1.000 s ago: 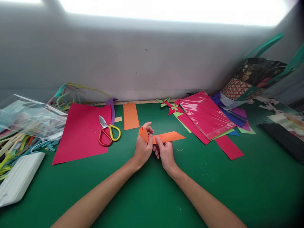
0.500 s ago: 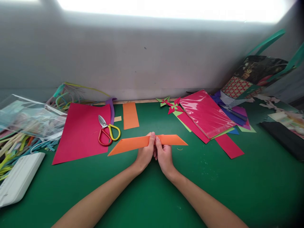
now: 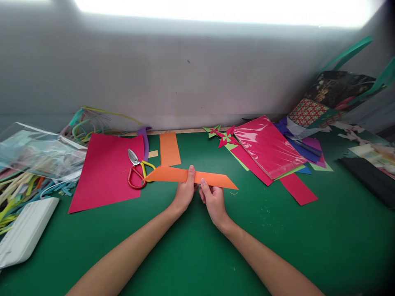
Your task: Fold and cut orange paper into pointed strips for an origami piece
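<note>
A folded orange paper strip (image 3: 169, 174) with slanted ends is held up over the green table in both hands. My left hand (image 3: 185, 191) pinches it near the middle, thumb on top. Just to the right, my right hand (image 3: 213, 201) grips the lower edge, thumb against the front and fingers curled behind. The strip's left tip overlaps the handles of the scissors (image 3: 135, 174), which have one red and one yellow loop. Beneath the scissors lies a red paper sheet (image 3: 105, 172). Behind the strip is a flat orange paper piece (image 3: 170, 149).
Folded red-and-green paper stars (image 3: 226, 137) lie at the back beside a glossy red paper pack (image 3: 267, 146). To the right are a black pouch (image 3: 365, 181) and a patterned bag (image 3: 336, 94). A white device (image 3: 27, 232) and paper strips (image 3: 12, 197) fill the left.
The orange strip has turned so its left end is higher and its right end slightly lower. My hands have moved a little apart, the left one shifting left and up.
</note>
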{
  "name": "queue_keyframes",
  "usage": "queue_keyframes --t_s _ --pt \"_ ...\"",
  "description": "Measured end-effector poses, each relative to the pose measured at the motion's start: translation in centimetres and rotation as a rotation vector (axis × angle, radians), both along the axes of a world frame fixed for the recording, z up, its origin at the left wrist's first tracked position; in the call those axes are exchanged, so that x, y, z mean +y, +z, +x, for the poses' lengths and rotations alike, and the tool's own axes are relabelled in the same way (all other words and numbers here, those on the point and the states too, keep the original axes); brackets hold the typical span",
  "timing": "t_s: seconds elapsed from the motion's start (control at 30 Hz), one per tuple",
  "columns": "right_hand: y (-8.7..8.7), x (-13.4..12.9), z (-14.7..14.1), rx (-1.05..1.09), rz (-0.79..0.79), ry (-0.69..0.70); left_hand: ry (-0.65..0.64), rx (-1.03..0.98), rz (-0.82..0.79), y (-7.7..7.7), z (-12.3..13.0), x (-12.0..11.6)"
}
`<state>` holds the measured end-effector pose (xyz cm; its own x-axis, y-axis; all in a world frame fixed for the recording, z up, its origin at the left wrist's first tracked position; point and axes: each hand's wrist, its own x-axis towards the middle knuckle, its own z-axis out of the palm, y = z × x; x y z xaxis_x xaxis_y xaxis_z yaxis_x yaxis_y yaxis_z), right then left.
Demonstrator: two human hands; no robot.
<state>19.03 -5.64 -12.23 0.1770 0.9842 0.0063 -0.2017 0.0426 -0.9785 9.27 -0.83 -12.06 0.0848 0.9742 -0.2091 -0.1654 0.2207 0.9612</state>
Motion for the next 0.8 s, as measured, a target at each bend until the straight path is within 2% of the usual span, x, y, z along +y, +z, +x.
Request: queue_keyframes --t_s 0.13,0.23,0.37,0.53,0.63,0.8 --pt "0.1 0.6 1.9 0.011 0.093 0.217 -0.126 -0.182 -0.038 0.7 -1.3 1.6" --pt "0.6 1.3 3.6 -0.047 0.216 0.186 -0.307 -0.204 -0.132 1.6 -3.0 2.8" --pt "1.2 1.8 5.4 -0.312 0.433 0.206 -0.594 -0.108 -0.266 2.5 -4.6 3.4" --pt "1.6 1.8 6.0 -0.463 0.552 0.214 -0.795 -0.038 -0.343 2.9 -4.5 2.7" --pt "1.7 1.7 5.9 -0.451 0.536 0.191 -0.842 0.003 -0.286 3.2 -4.1 2.4" --pt "1.9 1.7 5.6 -0.384 0.504 0.170 -0.758 0.045 -0.203 3.2 -3.7 2.4"
